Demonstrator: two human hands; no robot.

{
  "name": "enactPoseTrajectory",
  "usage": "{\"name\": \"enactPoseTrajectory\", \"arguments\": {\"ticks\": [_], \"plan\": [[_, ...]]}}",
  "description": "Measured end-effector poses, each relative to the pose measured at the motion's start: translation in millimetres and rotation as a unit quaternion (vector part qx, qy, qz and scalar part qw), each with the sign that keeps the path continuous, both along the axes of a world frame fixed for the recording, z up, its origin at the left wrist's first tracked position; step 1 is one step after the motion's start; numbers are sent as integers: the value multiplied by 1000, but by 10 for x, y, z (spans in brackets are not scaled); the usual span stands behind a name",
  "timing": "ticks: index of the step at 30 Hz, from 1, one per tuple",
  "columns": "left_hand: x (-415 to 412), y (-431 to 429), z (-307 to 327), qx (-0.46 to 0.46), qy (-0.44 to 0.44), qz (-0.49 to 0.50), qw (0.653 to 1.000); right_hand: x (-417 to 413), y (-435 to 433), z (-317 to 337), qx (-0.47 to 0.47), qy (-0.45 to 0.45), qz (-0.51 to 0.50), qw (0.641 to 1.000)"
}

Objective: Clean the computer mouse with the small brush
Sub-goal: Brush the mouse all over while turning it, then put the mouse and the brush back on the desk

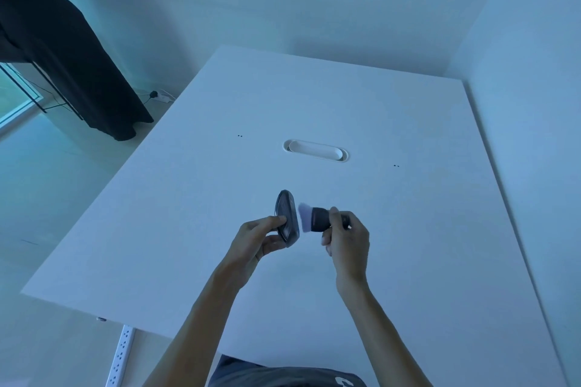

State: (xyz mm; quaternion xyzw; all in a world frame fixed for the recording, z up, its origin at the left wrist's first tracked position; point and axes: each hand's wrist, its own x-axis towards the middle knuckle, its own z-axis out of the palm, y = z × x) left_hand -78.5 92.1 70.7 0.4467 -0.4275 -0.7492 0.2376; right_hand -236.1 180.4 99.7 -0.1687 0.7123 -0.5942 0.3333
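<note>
My left hand (pixel 256 240) grips a dark computer mouse (pixel 286 214) by its lower end, holding it on edge above the white table (pixel 188 214). Its underside faces left toward my thumb. My right hand (pixel 347 240) holds a small brush (pixel 317 219) with a dark ferrule and pale bristles. The brush lies roughly level, bristles pointing left. The bristle tips sit just right of the mouse's edge, very close to it; I cannot tell if they touch.
An oval cable port (pixel 315 151) is set into the table farther back. Walls stand behind and to the right. On the floor at the left lie a white power strip (pixel 121 355) and a black curtain (pixel 72 50).
</note>
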Motion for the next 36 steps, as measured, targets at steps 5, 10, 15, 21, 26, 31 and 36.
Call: {"name": "enactPoseTrajectory", "arguments": {"ticks": [5, 10, 15, 21, 26, 31, 36], "plan": [[10, 71, 169, -19, -3, -9, 1000, 101, -50, 53, -26, -10, 26, 999], [88, 72, 264, -45, -31, -30, 998, 44, -80, 84, -35, -2, 7, 999], [122, 82, 307, -94, -71, -42, 992, 53, -113, -6, 27, 29, 38, 998], [189, 37, 349, -166, -195, -36, 966, 19, -58, -68, 16, -15, 101, 995], [309, -49, 334, -373, -407, -86, 829, -76, -116, -15, 8, 31, 8, 999], [442, -169, 254, -447, -452, -134, 760, 134, -224, 34, -4, 83, 91, 992], [548, -280, 158, -481, -447, -166, 736, 305, -283, -106, 42, 172, 71, 982]]}}
